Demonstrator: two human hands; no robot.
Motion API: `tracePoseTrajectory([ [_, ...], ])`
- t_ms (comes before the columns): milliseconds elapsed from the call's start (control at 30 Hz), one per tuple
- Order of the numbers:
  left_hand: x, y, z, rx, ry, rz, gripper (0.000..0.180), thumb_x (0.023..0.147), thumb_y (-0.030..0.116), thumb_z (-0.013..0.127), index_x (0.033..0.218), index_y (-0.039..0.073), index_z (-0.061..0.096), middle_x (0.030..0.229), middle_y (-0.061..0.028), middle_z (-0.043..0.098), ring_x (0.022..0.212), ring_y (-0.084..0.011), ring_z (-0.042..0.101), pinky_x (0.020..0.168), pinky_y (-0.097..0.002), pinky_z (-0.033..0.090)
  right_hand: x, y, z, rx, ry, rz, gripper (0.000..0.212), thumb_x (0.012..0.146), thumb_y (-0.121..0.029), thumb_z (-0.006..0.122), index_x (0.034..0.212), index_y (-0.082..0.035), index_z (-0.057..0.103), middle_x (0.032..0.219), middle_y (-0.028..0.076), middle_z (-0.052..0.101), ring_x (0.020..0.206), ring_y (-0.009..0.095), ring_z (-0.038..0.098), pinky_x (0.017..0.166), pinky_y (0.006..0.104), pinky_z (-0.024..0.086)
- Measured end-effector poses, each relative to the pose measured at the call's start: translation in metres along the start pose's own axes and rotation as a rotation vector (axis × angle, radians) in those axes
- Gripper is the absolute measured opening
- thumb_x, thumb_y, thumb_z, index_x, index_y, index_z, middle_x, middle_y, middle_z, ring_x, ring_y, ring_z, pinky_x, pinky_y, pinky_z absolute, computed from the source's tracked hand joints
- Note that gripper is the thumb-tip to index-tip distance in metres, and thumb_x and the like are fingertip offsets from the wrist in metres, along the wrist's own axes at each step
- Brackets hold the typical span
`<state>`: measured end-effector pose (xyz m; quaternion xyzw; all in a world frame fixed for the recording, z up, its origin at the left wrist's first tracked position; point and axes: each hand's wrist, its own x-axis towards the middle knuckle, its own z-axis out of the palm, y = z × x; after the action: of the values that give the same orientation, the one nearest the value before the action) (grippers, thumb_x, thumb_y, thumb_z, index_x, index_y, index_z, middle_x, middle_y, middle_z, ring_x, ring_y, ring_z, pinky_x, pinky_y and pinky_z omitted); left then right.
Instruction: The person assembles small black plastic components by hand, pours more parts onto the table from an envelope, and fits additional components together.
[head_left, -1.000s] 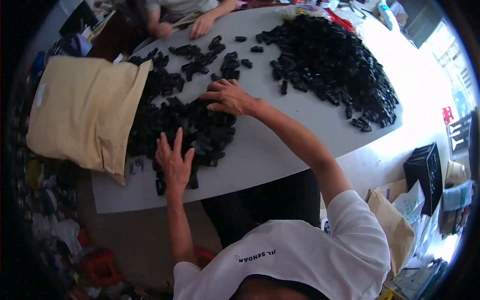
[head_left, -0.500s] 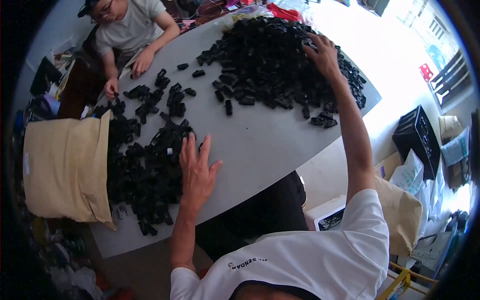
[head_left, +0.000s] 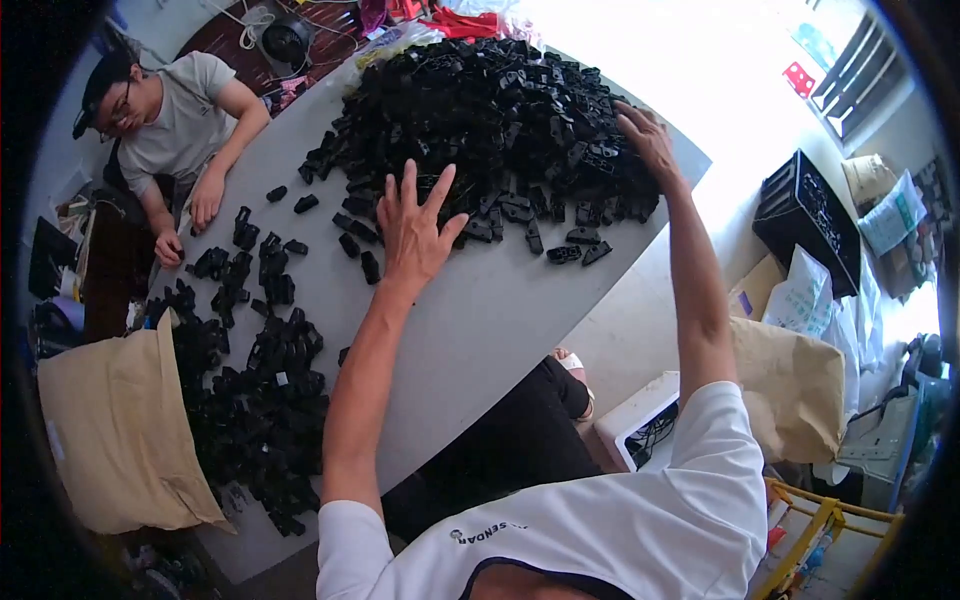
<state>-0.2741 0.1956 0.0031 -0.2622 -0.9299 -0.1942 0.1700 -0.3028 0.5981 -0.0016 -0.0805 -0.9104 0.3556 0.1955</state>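
L. hand (head_left: 416,238) is splayed, nothing visibly gripped, at near edge of lg. pile of blk. pcs. (head_left: 500,125) on gray table (head_left: 470,330); R. hand (head_left: 651,146) is curved at pile's right side, grip can't be told. Pcs. prob. best cupped from both sides, palms low, w/ table-edge strays (head_left: 596,253) guarded.

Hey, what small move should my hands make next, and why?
Perhaps curl the right hand inward: it's at the right edge of the large black pile, while the left hand, spread open, is at the near edge, so together they flank some pieces.
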Motion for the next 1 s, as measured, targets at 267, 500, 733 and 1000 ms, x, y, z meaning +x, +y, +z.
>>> tracePoseTrajectory([
  [267, -0.002, 0.008, 0.01, 0.119, -0.05, -0.079, 0.048, 0.09, 0.043, 0.058, 0.135, 0.027, 0.05, 0.149, -0.0161, 0.028, 0.13, -0.0352, 0.036, 0.107, -0.051, 0.025, -0.016, -0.037, 0.028, -0.327, -0.078, 0.032, 0.06, 0.082, -0.072, 0.046, 0.125, -0.033, 0.06, 0.137, 0.013, 0.043, 0.122, 0.037, 0.04, 0.103, 0.0512, 0.031],
  [500, -0.033, -0.016, -0.001, 0.107, 0.066, -0.078, 0.044, 0.083, 0.04, 0.066, 0.122, 0.02, 0.06, 0.138, -0.015, 0.041, 0.114, -0.0314, 0.05, 0.102, -0.0463, 0.031, -0.04, -0.077, 0.066, -0.443, -0.06, -0.013, 0.054, 0.086, -0.064, 0.048, 0.128, -0.031, 0.058, 0.127, 0.008, 0.048, 0.116, 0.034, 0.043, 0.095, 0.0485, 0.035],
  [733, -0.067, -0.032, -0.028, 0.144, 0.066, -0.127, 0.044, 0.084, 0.039, 0.065, 0.124, 0.02, 0.06, 0.133, -0.0153, 0.045, 0.113, -0.0317, 0.051, 0.103, -0.0458, 0.03, -0.051, -0.112, 0.095, -0.391, -0.069, -0.019, 0.057, 0.084, -0.068, 0.048, 0.126, -0.033, 0.059, 0.123, 0.013, 0.049, 0.116, 0.038, 0.045, 0.097, 0.0518, 0.036],
  [1000, -0.096, -0.038, -0.044, 0.167, 0.09, -0.145, 0.044, 0.084, 0.035, 0.066, 0.124, 0.019, 0.059, 0.13, -0.0156, 0.048, 0.115, -0.0315, 0.05, 0.103, -0.0448, 0.031, -0.076, -0.147, 0.12, -0.368, 0.02, 0.086, 0.054, 0.083, -0.067, 0.052, 0.124, -0.032, 0.06, 0.136, 0.015, 0.045, 0.125, 0.045, 0.039, 0.099, 0.0556, 0.034],
])
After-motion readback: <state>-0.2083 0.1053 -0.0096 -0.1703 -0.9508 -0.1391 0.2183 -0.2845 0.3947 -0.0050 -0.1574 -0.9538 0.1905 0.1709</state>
